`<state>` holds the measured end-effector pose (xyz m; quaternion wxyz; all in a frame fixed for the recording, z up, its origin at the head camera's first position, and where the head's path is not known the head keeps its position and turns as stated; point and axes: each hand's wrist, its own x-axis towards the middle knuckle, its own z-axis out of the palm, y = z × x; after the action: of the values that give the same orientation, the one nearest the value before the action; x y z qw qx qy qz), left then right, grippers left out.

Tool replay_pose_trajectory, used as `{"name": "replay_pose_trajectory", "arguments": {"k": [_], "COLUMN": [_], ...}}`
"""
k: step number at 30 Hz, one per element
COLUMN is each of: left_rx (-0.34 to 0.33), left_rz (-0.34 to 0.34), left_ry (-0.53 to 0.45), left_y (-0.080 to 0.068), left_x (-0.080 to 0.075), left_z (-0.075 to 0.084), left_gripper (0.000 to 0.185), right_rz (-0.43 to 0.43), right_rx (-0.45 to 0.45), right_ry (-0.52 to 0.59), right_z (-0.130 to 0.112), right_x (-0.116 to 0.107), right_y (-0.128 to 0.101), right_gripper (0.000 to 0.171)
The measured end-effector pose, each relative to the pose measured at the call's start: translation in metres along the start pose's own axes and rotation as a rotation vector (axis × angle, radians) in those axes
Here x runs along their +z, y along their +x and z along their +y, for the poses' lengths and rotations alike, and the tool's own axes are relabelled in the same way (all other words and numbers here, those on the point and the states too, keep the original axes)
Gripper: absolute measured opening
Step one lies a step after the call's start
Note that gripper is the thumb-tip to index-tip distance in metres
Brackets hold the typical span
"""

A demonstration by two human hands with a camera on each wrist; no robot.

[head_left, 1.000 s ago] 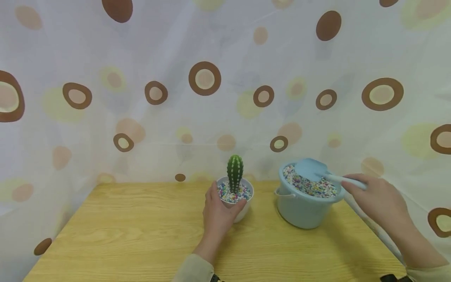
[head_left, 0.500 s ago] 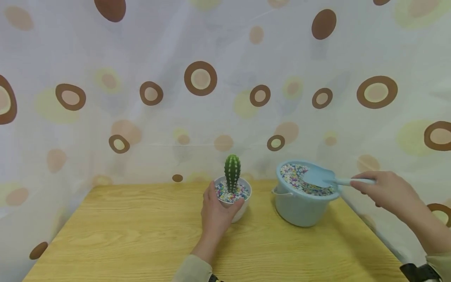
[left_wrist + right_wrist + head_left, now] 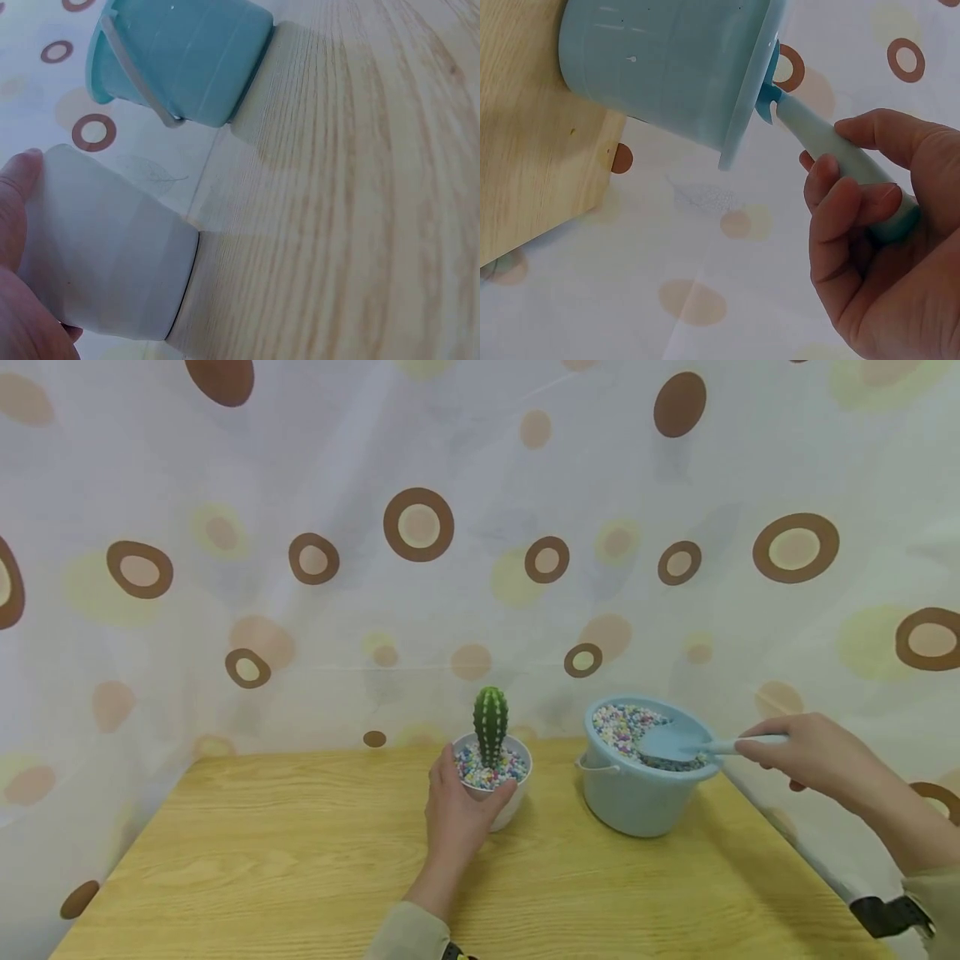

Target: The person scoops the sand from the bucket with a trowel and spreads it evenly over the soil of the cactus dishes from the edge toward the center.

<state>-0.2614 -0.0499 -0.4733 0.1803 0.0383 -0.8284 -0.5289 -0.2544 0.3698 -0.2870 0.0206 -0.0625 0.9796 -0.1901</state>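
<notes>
Gripping the handle of a pale blue scoop [image 3: 678, 745], the right hand [image 3: 798, 756] holds its blade down in the coloured pebbles [image 3: 626, 727] of the blue bucket [image 3: 637, 793], which stands on the bench [image 3: 300, 860] just beside that hand. Well apart from it, the left hand [image 3: 457, 810] wraps round a white pot [image 3: 506, 806], thumb on the rim, with a green cactus [image 3: 491, 722] upright in pebbles just beyond its fingers.

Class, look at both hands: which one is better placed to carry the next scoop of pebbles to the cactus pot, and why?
Probably the right hand: it grips the blue scoop, whose blade lies in the pebble bucket. The left hand holds the white pot.
</notes>
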Motion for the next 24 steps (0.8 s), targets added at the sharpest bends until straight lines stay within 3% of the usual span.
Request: {"name": "replay_pose_trajectory", "arguments": {"k": [10, 19, 24], "left_rx": [-0.008, -0.009, -0.008], "left_rz": [-0.007, -0.008, -0.013], "left_ry": [-0.006, -0.013, -0.017], "left_y": [0.001, 0.001, -0.001], "left_x": [0.000, 0.000, 0.000], "left_z": [0.001, 0.001, 0.001], "left_gripper": [0.116, 0.117, 0.117], "right_rz": [-0.005, -0.047, -0.017], "right_rx": [-0.023, -0.006, -0.022], "right_ry": [0.026, 0.089, 0.120], "right_z": [-0.003, -0.001, -0.003], "right_x": [0.003, 0.013, 0.024], "right_y": [0.002, 0.013, 0.016], "right_gripper": [0.042, 0.049, 0.050]}}
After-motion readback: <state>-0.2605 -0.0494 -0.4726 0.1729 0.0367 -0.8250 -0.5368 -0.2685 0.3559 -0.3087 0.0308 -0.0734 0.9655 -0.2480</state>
